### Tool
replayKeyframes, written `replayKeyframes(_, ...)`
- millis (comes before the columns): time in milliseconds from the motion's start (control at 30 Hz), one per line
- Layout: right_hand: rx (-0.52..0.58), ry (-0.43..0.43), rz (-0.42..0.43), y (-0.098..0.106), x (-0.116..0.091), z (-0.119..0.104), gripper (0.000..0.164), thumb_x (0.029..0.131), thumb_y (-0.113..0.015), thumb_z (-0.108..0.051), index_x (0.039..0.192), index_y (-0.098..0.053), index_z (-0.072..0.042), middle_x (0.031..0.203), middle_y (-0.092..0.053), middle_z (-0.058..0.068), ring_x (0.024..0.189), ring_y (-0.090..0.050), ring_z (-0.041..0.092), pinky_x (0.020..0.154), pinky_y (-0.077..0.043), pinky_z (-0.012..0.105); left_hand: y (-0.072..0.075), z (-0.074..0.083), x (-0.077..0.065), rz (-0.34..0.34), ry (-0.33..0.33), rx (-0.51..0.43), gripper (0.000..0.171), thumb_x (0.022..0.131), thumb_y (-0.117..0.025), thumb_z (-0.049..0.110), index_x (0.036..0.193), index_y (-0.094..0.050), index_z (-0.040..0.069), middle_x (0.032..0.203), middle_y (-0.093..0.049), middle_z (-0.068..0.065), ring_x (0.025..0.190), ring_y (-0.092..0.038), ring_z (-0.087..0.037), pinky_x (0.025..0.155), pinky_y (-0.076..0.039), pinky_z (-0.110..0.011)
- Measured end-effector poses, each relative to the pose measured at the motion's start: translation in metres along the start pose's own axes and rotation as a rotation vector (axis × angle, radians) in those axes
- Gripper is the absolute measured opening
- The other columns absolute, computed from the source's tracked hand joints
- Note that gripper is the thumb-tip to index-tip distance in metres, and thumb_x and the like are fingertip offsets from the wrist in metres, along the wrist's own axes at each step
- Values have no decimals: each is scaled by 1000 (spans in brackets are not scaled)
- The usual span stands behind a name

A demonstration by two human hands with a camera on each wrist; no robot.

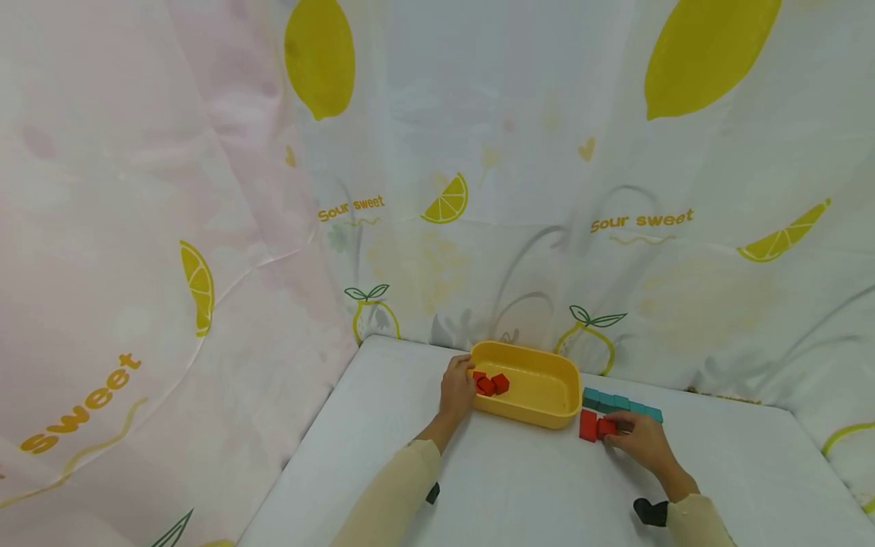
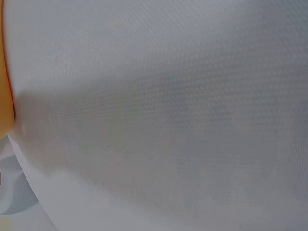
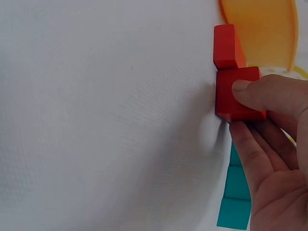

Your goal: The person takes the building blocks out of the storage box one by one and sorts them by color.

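Lemon-printed cloth (image 1: 506, 114) walls in a white table (image 1: 519, 494); on it stands a yellow tray (image 1: 522, 415), with red blocks (image 1: 501, 384) in its left end; the left hand (image 1: 456, 391) touches the tray's left rim, though how far its fingers curl I cannot tell; right of the tray, the right hand (image 1: 645, 441) pinches a red cube (image 3: 233, 103) between thumb and fingers; an oblong red block (image 1: 588, 425) stands beside the cube, tray side; a teal row (image 1: 620, 404) lies behind them.
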State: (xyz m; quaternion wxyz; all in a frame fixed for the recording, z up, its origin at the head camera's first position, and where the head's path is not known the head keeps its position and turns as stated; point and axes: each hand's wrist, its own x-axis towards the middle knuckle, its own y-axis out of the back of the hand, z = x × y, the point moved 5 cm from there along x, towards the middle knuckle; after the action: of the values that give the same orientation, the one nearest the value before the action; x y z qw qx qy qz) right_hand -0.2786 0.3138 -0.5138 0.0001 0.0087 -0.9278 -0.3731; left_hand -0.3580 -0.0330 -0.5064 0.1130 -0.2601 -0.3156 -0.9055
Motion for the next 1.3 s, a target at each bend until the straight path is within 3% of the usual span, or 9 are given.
replayKeyframes(200, -3, 9, 3, -2, -1, -2, 38, 78, -76, -4, 113, -66, 8, 111, -66, 23, 104, -62, 42, 80, -57, 43, -1, 0, 0, -1, 9, 5, 22, 80, -57, -15, 98, -68, -10, 118, -62, -15, 106, -63, -30, 91, -52, -38)
replayKeyframes(400, -54, -4, -9, 2, 1, -14, 45, 84, -74, -18, 122, -63, 4, 121, -62, 25, 110, -56, 46, 85, -54, 50, 1, 2, 0, -19, 12, 9, 23, 81, -56, -15, 99, -68, -10, 119, -61, -16, 107, -63, -30, 93, -51, -38)
replayKeyframes(733, 9, 110, 143, 3, 16, -49, 42, 87, -72, -15, 123, -61, 3, 120, -63, 22, 110, -60, 38, 87, -53, 45, 1, 2, 1, 11, -29, 17, 23, 79, -56, -16, 96, -68, -9, 117, -62, -17, 106, -63, -31, 90, -53, -38)
replayKeyframes(933, 33, 165, 180, -9, 21, -68, 38, 87, -71, -15, 120, -64, 3, 118, -63, 21, 108, -60, 38, 88, -52, 48, 0, 0, -3, 6, -9, 12, 23, 79, -56, -16, 97, -68, -10, 118, -62, -17, 106, -63, -30, 91, -52, -37)
replayKeyframes(1133, 34, 276, 207, -25, 32, -86, 33, 83, -75, -9, 111, -67, 7, 108, -67, 20, 100, -64, 36, 86, -53, 47, 2, 4, -4, 11, -21, 3, 23, 78, -57, -17, 97, -68, -10, 117, -62, -18, 107, -63, -31, 92, -52, -37)
replayKeyframes(1300, 24, 231, 132, -46, 48, -99, 38, 84, -74, -13, 116, -66, 6, 110, -67, 18, 102, -63, 35, 89, -52, 47, 3, 5, -2, -3, 7, 5, 23, 81, -55, -16, 99, -68, -10, 119, -61, -17, 109, -62, -31, 96, -50, -37)
